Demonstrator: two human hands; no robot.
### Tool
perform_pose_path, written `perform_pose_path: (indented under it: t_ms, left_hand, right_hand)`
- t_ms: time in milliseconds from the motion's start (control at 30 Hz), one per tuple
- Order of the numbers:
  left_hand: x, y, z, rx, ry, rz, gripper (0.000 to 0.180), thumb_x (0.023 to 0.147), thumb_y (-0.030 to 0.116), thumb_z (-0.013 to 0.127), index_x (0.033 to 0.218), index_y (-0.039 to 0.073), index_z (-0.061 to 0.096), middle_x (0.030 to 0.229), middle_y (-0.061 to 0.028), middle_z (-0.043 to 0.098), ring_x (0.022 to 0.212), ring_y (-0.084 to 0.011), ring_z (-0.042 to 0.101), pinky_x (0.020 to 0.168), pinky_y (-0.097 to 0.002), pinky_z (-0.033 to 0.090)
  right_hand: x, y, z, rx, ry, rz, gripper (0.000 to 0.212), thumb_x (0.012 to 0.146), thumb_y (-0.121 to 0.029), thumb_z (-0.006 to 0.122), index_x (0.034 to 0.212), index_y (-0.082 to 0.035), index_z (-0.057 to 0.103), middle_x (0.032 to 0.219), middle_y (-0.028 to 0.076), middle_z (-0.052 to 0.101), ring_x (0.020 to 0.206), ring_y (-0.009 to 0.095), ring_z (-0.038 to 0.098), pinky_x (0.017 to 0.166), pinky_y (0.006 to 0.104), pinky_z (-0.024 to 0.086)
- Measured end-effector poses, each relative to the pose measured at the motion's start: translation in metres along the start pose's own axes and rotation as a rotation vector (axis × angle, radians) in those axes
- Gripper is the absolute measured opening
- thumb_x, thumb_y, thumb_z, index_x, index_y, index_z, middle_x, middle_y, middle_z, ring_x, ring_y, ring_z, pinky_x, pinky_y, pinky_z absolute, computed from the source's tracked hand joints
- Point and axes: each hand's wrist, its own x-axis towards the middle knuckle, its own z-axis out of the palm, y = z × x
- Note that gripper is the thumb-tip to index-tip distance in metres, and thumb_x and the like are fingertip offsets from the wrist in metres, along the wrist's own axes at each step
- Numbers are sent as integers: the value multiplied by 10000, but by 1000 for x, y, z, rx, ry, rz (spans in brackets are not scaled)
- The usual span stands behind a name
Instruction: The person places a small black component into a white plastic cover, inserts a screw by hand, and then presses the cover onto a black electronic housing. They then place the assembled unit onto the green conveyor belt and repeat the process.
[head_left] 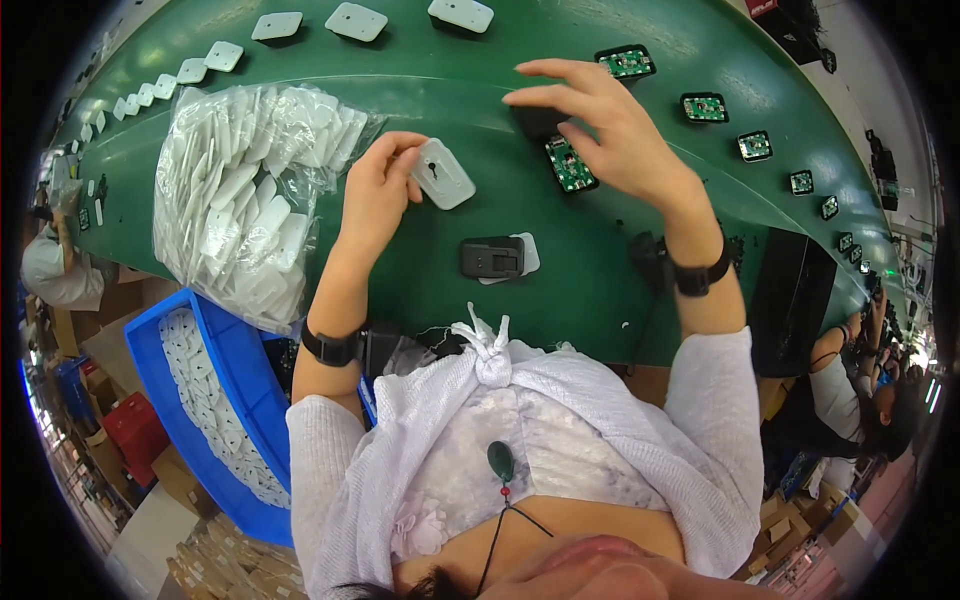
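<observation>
Green belt (pixel 420 270), white cover (pixel 442 173) in left hand (pixel 378 185)

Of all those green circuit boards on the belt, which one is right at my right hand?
The circuit board lying just under your right hand, beside its thumb. The others sit apart in a row curving away along the green belt to the right.

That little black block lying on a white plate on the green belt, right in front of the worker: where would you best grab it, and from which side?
Probably from above, pinching the black block across its two long sides. It lies flat on the white plate on the green belt, with open belt around it and neither hand near.
</observation>
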Motion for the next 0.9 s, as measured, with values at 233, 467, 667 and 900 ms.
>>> perform_pose_path:
  t_ms: [233,467,667,900]
  left_hand:
    - [22,-5,9,746,83,433,123,915,110,571,983,91,671,926,-109,573,757,-316,604,656,-398,498]
    - [-11,-8,24,982,220,481,572,772,247,757,1267,82,522,1032,-132,531,908,-314,554,765,-401,482]
    - [-20,-18,32,978,132,578,681,704,125,775,1318,62,488,1139,-111,545,1051,-300,513,898,-421,410]
    - [-14,-22,27,887,50,705,618,729,7,700,1312,88,512,1168,-97,580,1119,-290,517,965,-434,386]
  right_hand:
    - [26,22,3,-7,-507,331,301,804,-83,679,1099,-89,618,1159,67,600,1025,283,586,859,376,491]
    - [-55,28,-3,363,230,586,275,859,-79,658,1128,-65,604,1043,12,571,958,115,548,850,242,449]
    - [-128,6,4,303,457,841,363,869,-88,660,1227,-81,598,1246,57,543,1112,166,530,959,277,412]
    - [-128,2,-11,-3,230,534,370,814,-11,674,1176,-73,623,1228,89,588,1160,249,543,971,343,437]
